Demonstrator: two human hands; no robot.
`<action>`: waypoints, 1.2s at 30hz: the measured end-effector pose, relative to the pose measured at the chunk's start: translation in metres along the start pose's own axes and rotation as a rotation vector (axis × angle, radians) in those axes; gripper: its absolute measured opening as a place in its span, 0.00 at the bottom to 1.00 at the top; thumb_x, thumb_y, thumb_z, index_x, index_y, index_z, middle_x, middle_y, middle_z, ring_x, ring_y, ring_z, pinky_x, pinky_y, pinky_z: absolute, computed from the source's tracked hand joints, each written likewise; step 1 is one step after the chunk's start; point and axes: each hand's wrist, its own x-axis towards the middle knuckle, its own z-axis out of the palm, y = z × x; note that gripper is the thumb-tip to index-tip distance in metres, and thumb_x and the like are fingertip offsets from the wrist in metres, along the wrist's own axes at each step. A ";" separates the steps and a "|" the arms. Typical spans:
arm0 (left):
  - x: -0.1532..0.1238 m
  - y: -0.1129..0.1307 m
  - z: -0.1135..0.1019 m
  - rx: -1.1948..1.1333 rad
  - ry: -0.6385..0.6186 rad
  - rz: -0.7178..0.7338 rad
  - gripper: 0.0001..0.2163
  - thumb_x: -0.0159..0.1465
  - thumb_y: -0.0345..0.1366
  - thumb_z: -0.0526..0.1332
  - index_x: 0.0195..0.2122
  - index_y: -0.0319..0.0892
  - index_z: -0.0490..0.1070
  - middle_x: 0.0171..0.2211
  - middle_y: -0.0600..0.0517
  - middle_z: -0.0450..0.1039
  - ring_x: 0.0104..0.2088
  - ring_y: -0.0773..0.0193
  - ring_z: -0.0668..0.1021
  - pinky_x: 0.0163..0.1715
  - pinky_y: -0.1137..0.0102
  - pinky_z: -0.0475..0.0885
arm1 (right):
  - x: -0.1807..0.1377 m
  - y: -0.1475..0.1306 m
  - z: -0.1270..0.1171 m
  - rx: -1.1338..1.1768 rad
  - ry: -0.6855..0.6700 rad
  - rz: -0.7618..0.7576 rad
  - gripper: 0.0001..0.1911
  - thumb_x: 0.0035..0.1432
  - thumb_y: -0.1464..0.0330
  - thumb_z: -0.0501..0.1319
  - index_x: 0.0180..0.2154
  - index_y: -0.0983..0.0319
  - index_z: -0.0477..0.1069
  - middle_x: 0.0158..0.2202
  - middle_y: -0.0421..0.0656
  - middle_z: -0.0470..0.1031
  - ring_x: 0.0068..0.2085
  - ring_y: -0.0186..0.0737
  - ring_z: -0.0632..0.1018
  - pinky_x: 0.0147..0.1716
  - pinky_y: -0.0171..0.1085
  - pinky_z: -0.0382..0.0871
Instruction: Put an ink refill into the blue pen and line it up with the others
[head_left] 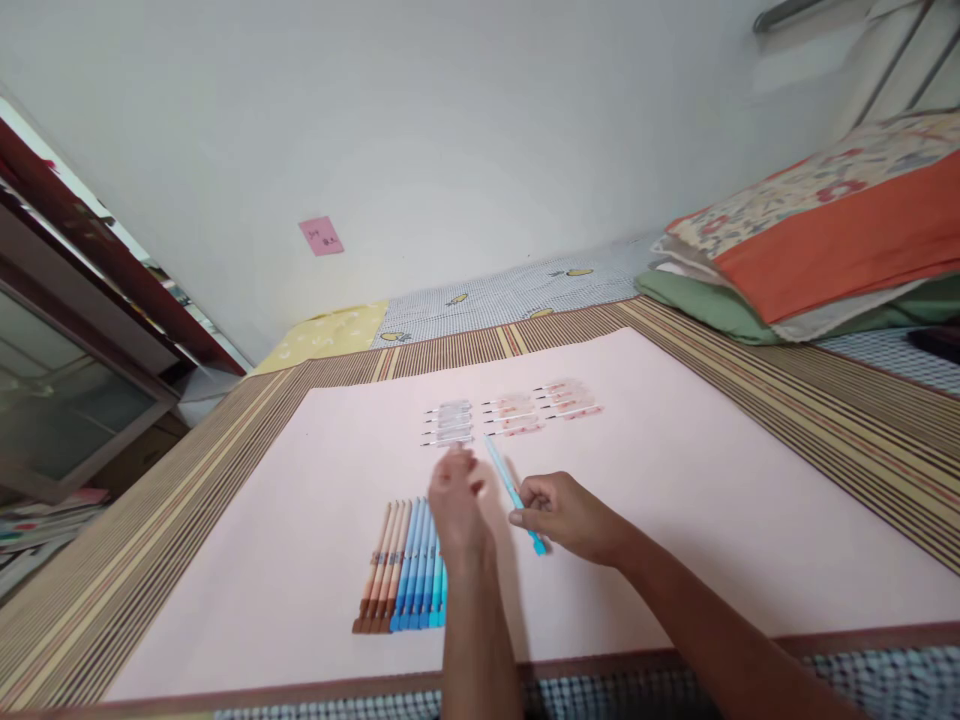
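Note:
Between its thumb and fingers, my right hand [559, 515] grips a light blue pen [501, 468], which tilts up and to the left. My left hand [456, 490], smeared by motion, hovers left of that pen, its fingers partly curled; whether anything is in them cannot be made out. Below it lies a row of pens [405, 565], brown-peach on the left and blue to turquoise on the right, partly hidden by my left arm. Farther back are three groups of thin pen refills with dark tips: a greyish group [450, 422], a pinkish group [514, 412] and another pinkish group [568, 397].
A large pale pink sheet [300, 560] lies beneath everything, on a striped mat [225, 450]. Folded bedding [832, 225] is piled at the right. Behind rises a white wall with a pink note [321, 236]. A glass-fronted cabinet [60, 400] stands at the left.

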 end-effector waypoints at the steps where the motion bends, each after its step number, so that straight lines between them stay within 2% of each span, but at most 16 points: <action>1: 0.001 0.012 -0.006 -0.024 0.089 0.104 0.17 0.58 0.47 0.66 0.41 0.40 0.76 0.39 0.48 0.76 0.40 0.62 0.77 0.34 0.70 0.67 | 0.000 0.001 0.004 0.005 -0.004 0.029 0.11 0.53 0.64 0.64 0.27 0.61 0.64 0.20 0.34 0.66 0.21 0.33 0.71 0.21 0.33 0.64; 3: 0.004 0.034 -0.020 -0.090 0.230 0.268 0.17 0.62 0.49 0.62 0.44 0.41 0.75 0.44 0.47 0.76 0.46 0.61 0.77 0.39 0.68 0.68 | 0.000 0.004 0.012 -0.001 -0.019 0.086 0.09 0.52 0.66 0.65 0.29 0.61 0.65 0.21 0.35 0.68 0.22 0.35 0.73 0.20 0.34 0.66; 5: 0.005 0.049 -0.033 -0.166 0.304 0.310 0.16 0.64 0.48 0.61 0.45 0.41 0.74 0.46 0.47 0.75 0.48 0.61 0.77 0.42 0.67 0.68 | 0.000 0.008 0.022 -0.050 -0.041 0.129 0.09 0.51 0.68 0.65 0.30 0.61 0.65 0.21 0.35 0.69 0.21 0.36 0.74 0.20 0.34 0.66; 7: 0.007 0.056 -0.042 -0.232 0.341 0.258 0.14 0.64 0.45 0.61 0.43 0.41 0.74 0.47 0.47 0.75 0.48 0.62 0.77 0.45 0.66 0.68 | 0.000 0.011 0.032 -0.148 -0.046 0.142 0.09 0.50 0.70 0.64 0.31 0.60 0.64 0.21 0.34 0.69 0.21 0.35 0.73 0.20 0.33 0.64; 11: 0.009 0.056 -0.046 -0.317 0.344 0.124 0.10 0.66 0.42 0.60 0.40 0.41 0.74 0.46 0.48 0.74 0.49 0.63 0.77 0.51 0.64 0.66 | 0.000 0.016 0.045 -0.368 0.032 0.097 0.11 0.48 0.72 0.64 0.31 0.59 0.62 0.23 0.34 0.70 0.22 0.32 0.72 0.21 0.31 0.55; 14: 0.009 0.060 -0.048 -0.357 0.336 0.115 0.09 0.66 0.41 0.59 0.38 0.41 0.73 0.45 0.48 0.74 0.48 0.63 0.77 0.53 0.63 0.65 | -0.001 0.013 0.050 -0.425 0.067 0.089 0.12 0.49 0.71 0.65 0.29 0.59 0.61 0.23 0.34 0.70 0.23 0.32 0.71 0.23 0.32 0.52; 18: 0.010 0.072 -0.058 -0.409 0.361 0.133 0.08 0.67 0.40 0.58 0.36 0.41 0.72 0.43 0.50 0.74 0.47 0.65 0.77 0.55 0.63 0.63 | -0.004 0.006 0.054 -0.394 0.038 0.095 0.12 0.50 0.68 0.66 0.28 0.59 0.61 0.23 0.35 0.71 0.26 0.33 0.72 0.24 0.32 0.53; 20: 0.011 0.075 -0.063 -0.431 0.373 0.136 0.08 0.67 0.40 0.57 0.36 0.42 0.71 0.43 0.50 0.73 0.47 0.65 0.76 0.55 0.63 0.63 | -0.005 0.004 0.054 -0.381 0.008 0.075 0.10 0.51 0.69 0.65 0.28 0.60 0.63 0.24 0.36 0.72 0.27 0.34 0.72 0.25 0.32 0.54; 23: 0.015 0.075 -0.068 -0.422 0.364 0.152 0.08 0.67 0.40 0.56 0.37 0.43 0.70 0.43 0.50 0.72 0.47 0.64 0.76 0.53 0.64 0.64 | -0.010 -0.001 0.051 -0.415 -0.061 -0.033 0.05 0.51 0.74 0.61 0.28 0.60 0.66 0.25 0.36 0.71 0.28 0.34 0.71 0.27 0.32 0.56; 26: 0.019 0.072 -0.071 -0.390 0.340 0.164 0.07 0.65 0.41 0.56 0.38 0.44 0.69 0.43 0.50 0.71 0.47 0.63 0.75 0.49 0.64 0.66 | -0.021 -0.007 0.048 -0.484 -0.173 -0.162 0.07 0.48 0.78 0.58 0.29 0.60 0.69 0.27 0.37 0.72 0.29 0.34 0.71 0.28 0.32 0.57; 28: 0.020 0.070 -0.073 -0.397 0.333 0.164 0.06 0.64 0.40 0.57 0.38 0.44 0.69 0.42 0.50 0.71 0.47 0.63 0.75 0.47 0.65 0.67 | -0.029 -0.010 0.049 -0.525 -0.223 -0.197 0.09 0.46 0.78 0.60 0.30 0.60 0.70 0.31 0.38 0.73 0.31 0.35 0.72 0.29 0.32 0.58; 31: 0.021 0.070 -0.075 -0.405 0.322 0.176 0.05 0.62 0.38 0.59 0.38 0.43 0.70 0.42 0.50 0.71 0.46 0.64 0.76 0.45 0.68 0.68 | -0.036 -0.009 0.055 -0.609 -0.218 -0.188 0.11 0.45 0.78 0.61 0.32 0.60 0.69 0.34 0.39 0.74 0.33 0.36 0.72 0.30 0.32 0.58; 36: 0.018 0.075 -0.075 -0.437 0.351 0.171 0.04 0.60 0.33 0.61 0.37 0.43 0.71 0.39 0.50 0.72 0.44 0.65 0.76 0.40 0.71 0.69 | -0.036 0.007 0.072 -0.689 -0.160 -0.258 0.09 0.52 0.76 0.61 0.35 0.60 0.68 0.37 0.40 0.74 0.36 0.37 0.73 0.33 0.34 0.59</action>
